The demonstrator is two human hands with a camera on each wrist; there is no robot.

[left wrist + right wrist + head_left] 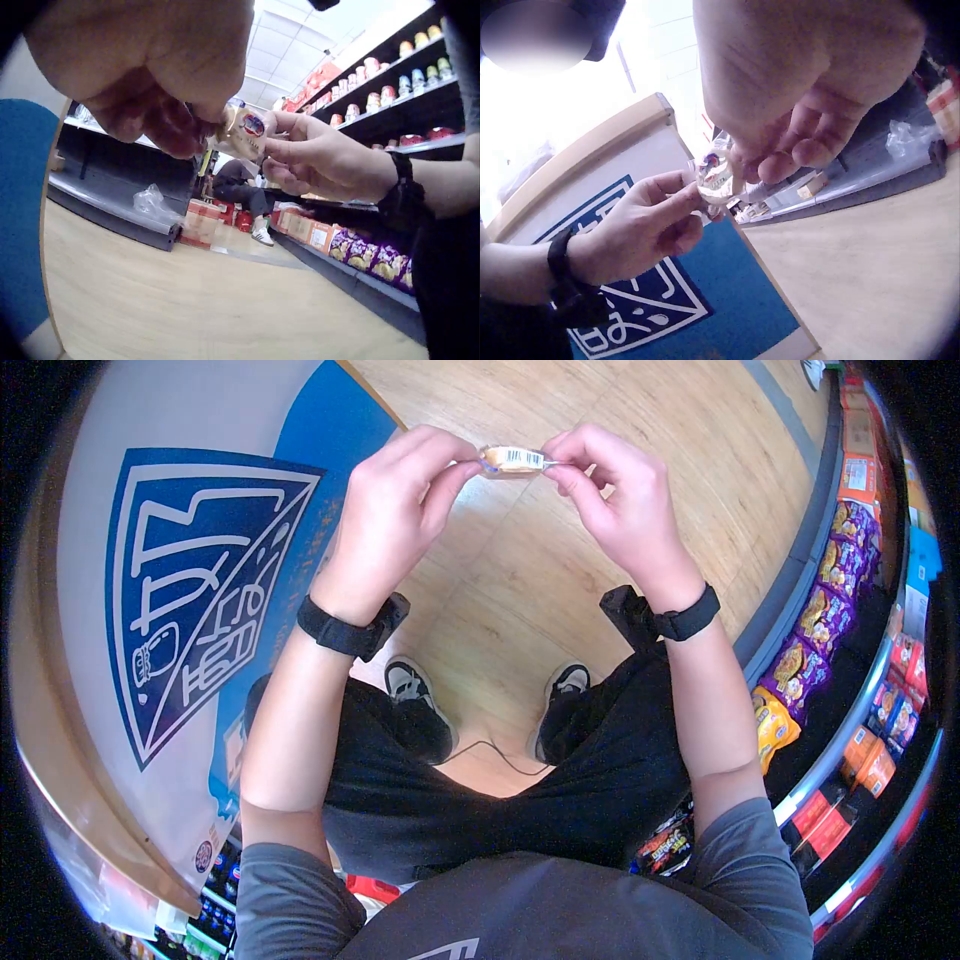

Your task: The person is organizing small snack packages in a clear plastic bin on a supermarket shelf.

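A small wrapped snack, cream-coloured with a barcode on its side, is held up over the floor in front of the body. At its left end the thumb and fingers of my left hand pinch the wrapper. My right hand pinches the opposite end between thumb and fingertips. A blue and red logo shows on the face of the snack in the left wrist view. In the right wrist view the snack is partly covered by the right hand.
A white and blue counter with a printed logo stands close on the left. Shelves with purple snack bags and a yellow bag line the right. Farther off, a seated person is beside cardboard boxes. Crumpled clear plastic lies on a low shelf.
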